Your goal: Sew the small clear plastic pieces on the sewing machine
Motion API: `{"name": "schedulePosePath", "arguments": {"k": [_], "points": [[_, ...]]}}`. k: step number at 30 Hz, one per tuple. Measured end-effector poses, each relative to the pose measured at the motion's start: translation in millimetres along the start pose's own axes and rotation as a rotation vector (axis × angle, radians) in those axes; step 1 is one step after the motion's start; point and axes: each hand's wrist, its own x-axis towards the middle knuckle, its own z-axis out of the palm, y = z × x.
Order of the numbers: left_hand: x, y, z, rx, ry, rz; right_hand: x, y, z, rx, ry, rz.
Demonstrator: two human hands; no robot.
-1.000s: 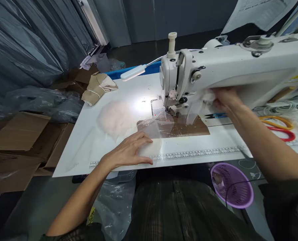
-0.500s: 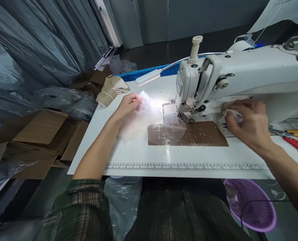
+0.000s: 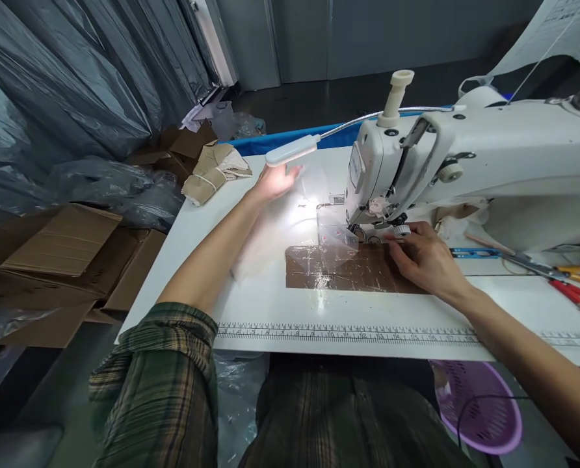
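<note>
My left hand lies at the upper edge of a sheer whitish fabric, under the lamp, which covers part of it. Its visible fingers look stretched out and apart, though glare blurs them. To the right of the needle area of the white sewing machine, my right hand hovers low over a brown plate. Thumb and forefinger are drawn together there; anything between them is too small to make out. A clear sheet with small red marks lies by the presser foot, overlapping the plate.
A lamp on a bendable neck hangs over the fabric. A tied tan cloth bundle sits at the back left. Red-handled scissors and a blue tool lie right. A printed ruler runs along the front edge.
My right hand has moved left from the crumpled cloth under the machine arm to beside the needle area. My left hand has slid away from me and right, its fingers less pinched.
</note>
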Motion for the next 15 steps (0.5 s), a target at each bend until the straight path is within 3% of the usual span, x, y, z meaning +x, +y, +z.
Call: {"name": "schedulePosePath", "arguments": {"k": [3, 8, 11, 13, 15], "points": [[-20.8, -5.8, -4.3, 0.394, -0.100, 0.105, -3.4, 1.3, -5.8, 0.005, -0.023, 0.023], [-62.6, -10.1, -14.0, 0.550, -0.370, 0.074, 18.6, 7.3, -7.5, 0.100, -0.047, 0.139], [-69.8, -5.2, -22.5, 0.407, -0.442, 0.056, 36.9, 7.0, -10.4, 0.119, -0.114, 0.281], [-69.1, -0.7, -28.3, 0.168, -0.461, -0.077, 38.3, 0.2, -18.6, 0.004, -0.303, 0.301], [-67.2, 1.6, -32.7, -0.050, -0.470, -0.224, 29.2, -14.2, -29.6, -0.072, -0.532, 0.161]]}}
